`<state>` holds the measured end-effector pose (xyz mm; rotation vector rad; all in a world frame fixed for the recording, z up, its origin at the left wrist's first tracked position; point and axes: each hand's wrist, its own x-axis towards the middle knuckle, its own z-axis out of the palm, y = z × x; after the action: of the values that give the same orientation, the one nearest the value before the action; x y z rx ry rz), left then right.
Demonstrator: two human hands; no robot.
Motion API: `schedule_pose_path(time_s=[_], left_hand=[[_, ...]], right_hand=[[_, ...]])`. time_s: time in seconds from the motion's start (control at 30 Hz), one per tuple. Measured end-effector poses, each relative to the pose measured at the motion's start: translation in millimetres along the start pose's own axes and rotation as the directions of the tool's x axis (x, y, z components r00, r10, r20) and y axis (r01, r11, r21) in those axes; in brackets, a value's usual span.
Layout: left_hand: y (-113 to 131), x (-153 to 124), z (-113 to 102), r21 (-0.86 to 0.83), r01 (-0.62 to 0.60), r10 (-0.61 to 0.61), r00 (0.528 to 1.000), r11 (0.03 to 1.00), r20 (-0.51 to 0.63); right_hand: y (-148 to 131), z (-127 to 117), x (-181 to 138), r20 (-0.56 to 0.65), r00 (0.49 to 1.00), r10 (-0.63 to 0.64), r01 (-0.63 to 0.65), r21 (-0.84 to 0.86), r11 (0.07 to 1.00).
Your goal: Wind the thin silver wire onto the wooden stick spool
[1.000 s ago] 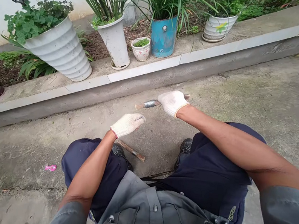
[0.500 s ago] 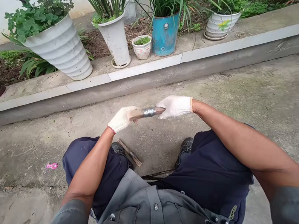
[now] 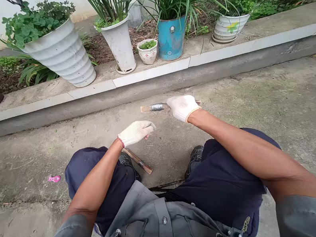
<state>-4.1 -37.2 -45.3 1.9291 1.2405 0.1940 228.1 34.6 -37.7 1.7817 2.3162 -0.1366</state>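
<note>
My right hand (image 3: pixel 181 107), in a white knit glove, is wrapped round a wooden stick (image 3: pixel 145 109) with silver wire wound round its middle. The stick's pale end points left, and a short piece of it shows beyond the right side of the hand. My left hand (image 3: pixel 136 133), also gloved, is apart from the stick, below and left of it. Its fingers are curled together; whatever may be between them is too small to tell. A second wooden stick (image 3: pixel 145 167) with a dark band lies on the concrete beside my left shoe (image 3: pixel 126 161).
A low tiled ledge (image 3: pixel 150 70) runs across ahead. On it stand a ribbed white pot (image 3: pixel 65 54), a tall white pot (image 3: pixel 121 45), a small pot (image 3: pixel 147 55), a blue bucket (image 3: pixel 170 39) and another white pot (image 3: pixel 229 29). A pink object (image 3: pixel 54 178) lies at left.
My left hand has let go of the stick and dropped slightly lower. My right hand, now gripping the stick, has moved a little up and carries it away from the left hand.
</note>
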Motion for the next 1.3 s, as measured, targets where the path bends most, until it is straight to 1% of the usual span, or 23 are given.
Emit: schedule_pose_path(time_s=[0.07,0.1,0.17,0.23,0.3,0.37,0.4,0.47,0.53,0.57,0.63,0.73,0.8,0.87,0.93,1.0,1.07,1.13,1.23,1.3], left_hand=[[0.8,-0.6,-3.6,0.051,0.009,-0.008,1.0,0.999,-0.026],[0.4,-0.6,-5.8,0.086,0.013,-0.009,0.999,0.996,-0.049],[-1.9,-0.3,-10.8,0.162,0.021,-0.003,0.994,0.987,-0.109],[-5.6,0.1,-15.5,0.218,0.028,0.007,0.987,0.976,-0.162],[-9.5,0.6,-19.5,0.231,0.03,0.014,0.982,0.972,-0.187],[-13.0,1.4,-22.9,0.204,0.02,0.02,0.981,0.979,-0.195],[-14.4,1.9,-24.3,0.183,0.001,0.035,0.981,0.983,-0.193],[-15.9,3.2,-26.0,0.125,-0.071,0.091,0.983,0.99,-0.161],[-15.3,4.3,-25.2,0.022,-0.138,0.14,0.984,0.99,-0.108],[-14.2,4.7,-23.7,-0.03,-0.149,0.146,0.985,0.988,-0.089],[-11.0,4.8,-18.5,-0.091,-0.128,0.122,0.99,0.988,-0.068],[-7.0,3.6,-8.8,-0.065,-0.091,0.088,0.995,0.994,-0.051],[-6.6,2.6,-4.4,-0.047,-0.082,0.081,0.996,0.996,-0.031],[-7.8,2.0,-3.4,-0.024,-0.063,0.063,0.998,0.998,-0.007],[-9.6,1.7,-6.0,0.029,-0.043,0.043,0.999,0.999,0.004],[-10.4,1.6,-10.3,0.107,-0.033,0.034,0.999,0.994,-0.015],[-9.5,1.4,-14.0,0.179,-0.03,0.039,0.998,0.983,-0.044],[-7.1,1.0,-15.7,0.219,-0.039,0.052,0.997,0.975,-0.056],[-3.3,0.3,-15.8,0.242,-0.063,0.082,0.994,0.968,-0.068],[-2.6,-0.2,-16.4,0.23,-0.053,0.076,0.993,0.972,-0.093]], right_hand=[[-5.9,-0.7,-2.8,0.012,0.999,-0.033,0.034,-0.045,0.998],[-7.9,-1.3,-4.8,0.03,0.997,-0.073,0.075,-0.069,0.995],[-8.9,-1.9,-9.3,0.081,0.977,-0.2,0.208,-0.109,0.972],[-5.7,-1.6,-13.9,0.143,0.936,-0.322,0.338,-0.112,0.934],[0.5,-1.1,-18.2,0.204,0.899,-0.388,0.406,-0.055,0.912],[7.5,-1.8,-22.3,0.232,0.876,-0.423,0.423,0.052,0.905],[10.6,-2.8,-24.2,0.223,0.869,-0.441,0.425,0.118,0.898],[15.1,-6.1,-27.4,0.166,0.868,-0.467,0.422,0.246,0.873],[17.1,-10.1,-28.7,0.109,0.882,-0.458,0.402,0.334,0.853],[17.4,-12.0,-28.5,0.084,0.894,-0.441,0.386,0.359,0.85],[17.0,-14.6,-25.9,0.033,0.923,-0.384,0.346,0.364,0.865],[15.6,-15.2,-19.1,-0.046,0.961,-0.271,0.272,0.305,0.913],[13.8,-13.8,-14.7,-0.063,0.979,-0.192,0.202,0.253,0.946],[10.4,-11.9,-11.6,-0.036,0.993,-0.114,0.118,0.183,0.976],[5.4,-9.7,-10.4,0.036,0.999,-0.041,0.037,0.091,0.995],[-0.1,-7.5,-11.1,0.127,0.992,-0.009,0.008,0.008,1.0],[-4.8,-5.4,-13.7,0.202,0.978,-0.041,0.048,-0.031,0.998],[-7.5,-4.0,-17.4,0.254,0.961,-0.111,0.125,-0.039,0.991],[-5.6,-3.2,-23.0,0.289,0.931,-0.223,0.241,-0.028,0.97],[0.2,-3.1,-25.7,0.312,0.894,-0.321,0.331,0.019,0.943]])
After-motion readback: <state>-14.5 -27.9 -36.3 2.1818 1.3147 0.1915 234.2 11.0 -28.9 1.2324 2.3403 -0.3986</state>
